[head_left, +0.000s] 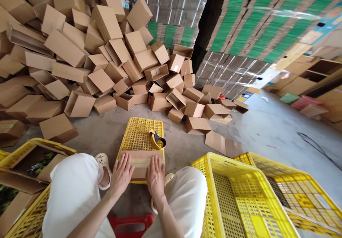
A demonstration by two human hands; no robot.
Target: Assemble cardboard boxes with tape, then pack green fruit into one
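A small cardboard box (pixel 140 161) lies between my knees on an upturned yellow plastic crate (pixel 133 133), with a strip of tape running along its top. My left hand (pixel 123 170) rests flat on the box's left end, fingers stretched out. On the right end lies my right hand (pixel 156 174), also flat with the fingers extended. Neither hand grips anything. Just beyond the box, a yellow and black tape dispenser (pixel 156 139) sits on the crate. The underside of the box is hidden.
A large heap of cardboard boxes (pixel 107 60) fills the floor ahead and left. Yellow crates (pixel 235 191) stand to my right; another crate (pixel 57 143) at left holds an open carton. Behind rise stacks of flattened cardboard (pixel 256 21). A red stool (pixel 130 223) is beneath me.
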